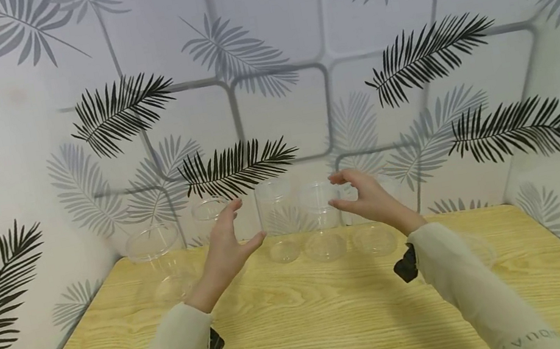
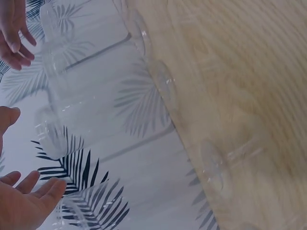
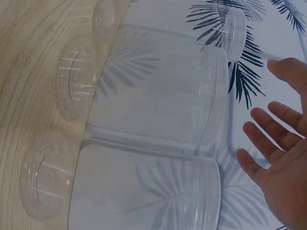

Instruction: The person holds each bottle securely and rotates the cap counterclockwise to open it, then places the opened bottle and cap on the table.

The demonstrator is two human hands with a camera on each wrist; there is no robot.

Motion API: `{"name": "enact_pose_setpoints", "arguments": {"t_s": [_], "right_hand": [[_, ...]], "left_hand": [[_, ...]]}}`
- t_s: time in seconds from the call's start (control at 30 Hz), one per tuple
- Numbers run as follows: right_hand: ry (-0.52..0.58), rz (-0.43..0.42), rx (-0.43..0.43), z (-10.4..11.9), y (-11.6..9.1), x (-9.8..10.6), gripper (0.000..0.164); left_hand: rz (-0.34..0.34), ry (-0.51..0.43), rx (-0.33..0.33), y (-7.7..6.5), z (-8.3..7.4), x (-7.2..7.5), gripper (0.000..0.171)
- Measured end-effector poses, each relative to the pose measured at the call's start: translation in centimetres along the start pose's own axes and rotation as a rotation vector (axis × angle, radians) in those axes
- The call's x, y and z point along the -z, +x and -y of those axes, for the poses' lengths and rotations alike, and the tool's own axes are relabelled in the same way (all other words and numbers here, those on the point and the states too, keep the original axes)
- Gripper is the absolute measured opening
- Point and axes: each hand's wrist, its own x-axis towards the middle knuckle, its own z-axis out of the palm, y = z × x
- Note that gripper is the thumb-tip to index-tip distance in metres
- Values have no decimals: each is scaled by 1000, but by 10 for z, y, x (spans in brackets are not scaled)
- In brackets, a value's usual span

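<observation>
Left hand spread at 11 o'clock, right hand spread at 1, both empty. Clear cylindrical jar stood between, near 12. Step seemingly reaching; next move likely needed gentle grip.

clear jars: at least 5 | hands: 2 | table: 1

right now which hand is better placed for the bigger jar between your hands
Probably the right hand: it hovers close beside the bigger jar; the smaller jar stands between that and the left hand.
</observation>
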Motion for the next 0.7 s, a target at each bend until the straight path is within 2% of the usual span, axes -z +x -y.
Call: {"name": "enact_pose_setpoints", "arguments": {"t_s": [0.2, 0.3, 0.4, 0.7], "right_hand": [[4, 9, -11, 8, 16, -18, 50], [1, 8, -21, 11, 22, -25, 51], [-4, 14, -35, 14, 29, -32, 52], [-1, 42, -80, 17, 43, -49, 56]], "left_hand": [[38, -111, 116, -2, 4, -18, 72], [57, -137, 184, -1, 7, -25, 73], [72, -135, 245, 1, 12, -32, 74], [115, -115, 347, 8, 29, -44, 75]]}}
